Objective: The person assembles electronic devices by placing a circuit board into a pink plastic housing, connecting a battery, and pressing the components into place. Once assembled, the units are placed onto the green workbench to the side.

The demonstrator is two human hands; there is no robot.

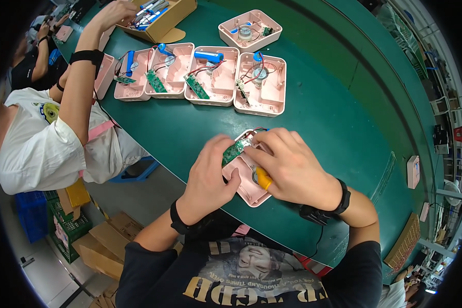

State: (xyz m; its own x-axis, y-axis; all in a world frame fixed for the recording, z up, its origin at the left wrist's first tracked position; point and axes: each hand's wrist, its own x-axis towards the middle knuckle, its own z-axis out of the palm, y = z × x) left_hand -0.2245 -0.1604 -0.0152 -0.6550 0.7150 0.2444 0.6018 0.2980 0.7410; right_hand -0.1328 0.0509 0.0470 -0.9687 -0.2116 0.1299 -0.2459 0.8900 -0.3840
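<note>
A pink plastic housing [246, 190] lies on the green table in front of me, with a green circuit board [233, 152] at its far left side. My left hand [208, 172] curls round the housing's left side, its fingertips by the board and its thumb over the interior. Pinched fingers of my right hand [297, 167] are on the board's right end, near some wires. Against that hand's lower fingers is a yellow piece [263, 178]; I cannot tell whether it is a tool handle or a finger cover. A round metallic part [255, 175] is partly hidden behind it.
Several pink housings [262, 105] with boards, wires and blue cylindrical cells stand in a row beyond my hands. One more housing [250, 31] sits farther back. At left, a co-worker's hand [119, 13] reaches over a cardboard box [175, 18] of blue cells.
</note>
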